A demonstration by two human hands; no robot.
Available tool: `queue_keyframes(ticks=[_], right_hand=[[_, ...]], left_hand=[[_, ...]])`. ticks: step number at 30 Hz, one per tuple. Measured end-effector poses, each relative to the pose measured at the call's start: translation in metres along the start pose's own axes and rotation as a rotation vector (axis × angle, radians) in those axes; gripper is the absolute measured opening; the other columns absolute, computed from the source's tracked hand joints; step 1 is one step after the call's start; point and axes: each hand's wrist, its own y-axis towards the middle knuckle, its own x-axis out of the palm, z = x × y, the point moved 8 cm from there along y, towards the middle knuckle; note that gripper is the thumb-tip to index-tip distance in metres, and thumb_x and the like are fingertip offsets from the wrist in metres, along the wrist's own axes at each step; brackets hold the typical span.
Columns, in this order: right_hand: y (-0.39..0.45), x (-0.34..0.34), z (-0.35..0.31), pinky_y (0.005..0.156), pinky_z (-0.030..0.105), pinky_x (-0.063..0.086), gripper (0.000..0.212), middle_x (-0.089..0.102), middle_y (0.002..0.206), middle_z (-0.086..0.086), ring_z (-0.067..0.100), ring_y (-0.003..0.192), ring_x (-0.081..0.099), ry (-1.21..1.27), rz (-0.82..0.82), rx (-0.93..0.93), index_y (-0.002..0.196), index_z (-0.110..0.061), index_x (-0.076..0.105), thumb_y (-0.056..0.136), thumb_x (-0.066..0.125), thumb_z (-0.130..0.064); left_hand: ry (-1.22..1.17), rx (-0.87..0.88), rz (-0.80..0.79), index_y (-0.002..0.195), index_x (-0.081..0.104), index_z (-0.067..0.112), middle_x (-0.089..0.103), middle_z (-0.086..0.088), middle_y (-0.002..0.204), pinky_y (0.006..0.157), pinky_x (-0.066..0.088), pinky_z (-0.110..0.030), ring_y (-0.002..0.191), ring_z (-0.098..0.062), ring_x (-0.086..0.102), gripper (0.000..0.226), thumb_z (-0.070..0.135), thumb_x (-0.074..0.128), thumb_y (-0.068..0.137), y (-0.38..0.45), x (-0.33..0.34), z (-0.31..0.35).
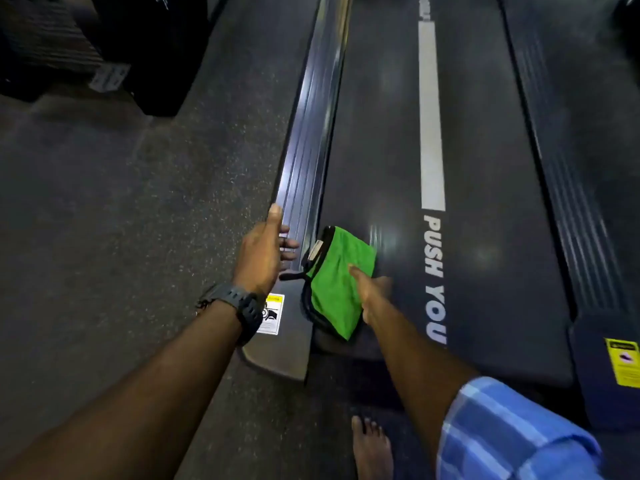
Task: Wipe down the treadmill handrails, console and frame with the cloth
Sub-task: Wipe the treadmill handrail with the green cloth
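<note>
- Cloth (337, 278), green with a dark hem, is seen lying on the rear left part of the treadmill belt (491, 237), just beside the left side rail (304, 161), which is taken as the landmark for all that follows.
- Right hand (369, 292) is laid on top of the cloth to the right of the rail; the thumb is seen pressing into the fabric, the other fingers are hidden, so whether the grip is a flat press or a pinch cannot be told.
- Left hand (265, 251) is set against the rail's outer edge near its rear end, fingers extended and relaxed, its grip wide, nothing being held.
- The rail's long axis is seen running away from the person toward the top of the view; the cloth lies right of it and almost touching, so only a short leftward shift is judged to be needed before a stroke along the rail.
- The right hand is nearer the cloth; the left is nearer the rail.
- A warning sticker (272, 313) is fixed on the rail's rear end cap, just behind the left hand.
- Open floor (121, 220) is found left of the rail, and a long bare run of rail ahead; dark equipment (149, 46) stands well apart to the far left.
</note>
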Motion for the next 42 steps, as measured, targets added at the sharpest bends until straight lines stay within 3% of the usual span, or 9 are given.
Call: queue_keyframes(ticks=[3, 6, 10, 16, 20, 25, 29, 34, 42], right_hand=[[0.024, 0.017, 0.012, 0.087, 0.049, 0.056, 0.103, 0.063, 0.116, 0.015, 0.032, 0.101, 0.065, -0.100, 0.034, -0.005, 0.114, -0.009, 0.048, 0.030, 0.094, -0.044], [0.002, 0.022, -0.002, 0.082, 0.045, 0.059, 0.068, 0.068, 0.106, 0.006, 0.029, 0.093, 0.069, -0.082, -0.023, 0.002, 0.109, -0.004, 0.063, 0.050, 0.092, -0.025], [-0.029, 0.010, -0.039, 0.069, 0.047, 0.061, 0.047, 0.076, 0.079, 0.002, 0.024, 0.071, 0.072, 0.071, -0.112, -0.130, 0.087, -0.011, 0.074, 0.045, 0.078, -0.032], [-0.151, -0.054, -0.186, 0.077, 0.058, 0.058, 0.025, 0.076, 0.091, 0.013, 0.035, 0.084, 0.073, 0.295, -0.266, -0.259, 0.101, -0.006, 0.071, 0.077, 0.068, -0.001], [-0.276, -0.116, -0.335, 0.067, 0.045, 0.061, 0.023, 0.075, 0.091, 0.018, 0.034, 0.078, 0.073, 0.389, -0.348, -0.467, 0.101, -0.005, 0.068, 0.083, 0.062, 0.007], [-0.454, -0.203, -0.504, 0.071, 0.050, 0.061, 0.025, 0.074, 0.097, 0.017, 0.032, 0.084, 0.072, 0.354, -0.312, -0.797, 0.109, -0.003, 0.064, 0.085, 0.068, -0.006], [-0.544, -0.255, -0.591, 0.083, 0.056, 0.057, 0.054, 0.076, 0.097, 0.005, 0.028, 0.088, 0.073, 0.314, -0.206, -0.991, 0.107, -0.012, 0.068, 0.059, 0.079, -0.036], [-0.594, -0.287, -0.632, 0.081, 0.052, 0.058, 0.037, 0.076, 0.086, 0.003, 0.028, 0.081, 0.072, 0.248, -0.153, -1.063, 0.085, -0.012, 0.071, 0.060, 0.071, -0.038], [-0.576, -0.318, -0.683, 0.084, 0.050, 0.055, 0.040, 0.068, 0.096, 0.002, 0.030, 0.088, 0.066, 0.173, -0.131, -1.083, 0.094, -0.016, 0.059, 0.069, 0.065, -0.046]], left_hand=[[0.000, 0.020, -0.002, 0.107, 0.060, 0.005, 0.067, -0.016, 0.092, 0.062, 0.045, -0.031, 0.078, -0.025, 0.060, 0.062, 0.060, 0.035, 0.092, 0.014, 0.003, -0.004], [-0.031, 0.033, -0.020, 0.105, 0.059, 0.005, 0.067, -0.016, 0.092, 0.062, 0.045, -0.030, 0.076, -0.024, 0.059, 0.060, 0.058, 0.032, 0.094, 0.016, 0.007, 0.005], [-0.076, 0.046, -0.026, 0.104, 0.059, 0.006, 0.067, -0.014, 0.087, 0.058, 0.044, -0.027, 0.070, -0.021, 0.059, 0.060, 0.058, 0.032, 0.093, 0.010, 0.006, 0.045], [-0.165, 0.179, -0.031, 0.094, 0.057, 0.009, 0.064, -0.012, 0.078, 0.057, 0.041, -0.028, 0.067, -0.023, 0.057, 0.050, 0.054, 0.035, 0.094, -0.041, -0.003, 0.199], [-0.188, 0.385, -0.021, 0.091, 0.058, 0.010, 0.067, -0.012, 0.078, 0.060, 0.042, -0.030, 0.068, -0.025, 0.061, 0.048, 0.053, 0.037, 0.094, -0.104, -0.031, 0.357], [-0.230, 0.631, -0.020, 0.089, 0.057, 0.013, 0.064, -0.011, 0.076, 0.057, 0.039, -0.029, 0.065, -0.025, 0.056, 0.043, 0.053, 0.042, 0.093, -0.215, -0.080, 0.555], [-0.203, 0.760, 0.013, 0.082, 0.056, 0.018, 0.064, -0.007, 0.073, 0.054, 0.038, -0.029, 0.060, -0.021, 0.055, 0.046, 0.062, 0.044, 0.086, -0.290, -0.107, 0.658], [-0.131, 0.824, 0.050, 0.084, 0.058, 0.018, 0.068, -0.006, 0.077, 0.056, 0.042, -0.030, 0.064, -0.021, 0.060, 0.057, 0.071, 0.040, 0.074, -0.323, -0.097, 0.711], [-0.164, 0.793, 0.096, 0.087, 0.056, 0.014, 0.065, -0.008, 0.079, 0.055, 0.041, -0.029, 0.062, -0.022, 0.058, 0.051, 0.062, 0.037, 0.087, -0.290, -0.045, 0.732]])
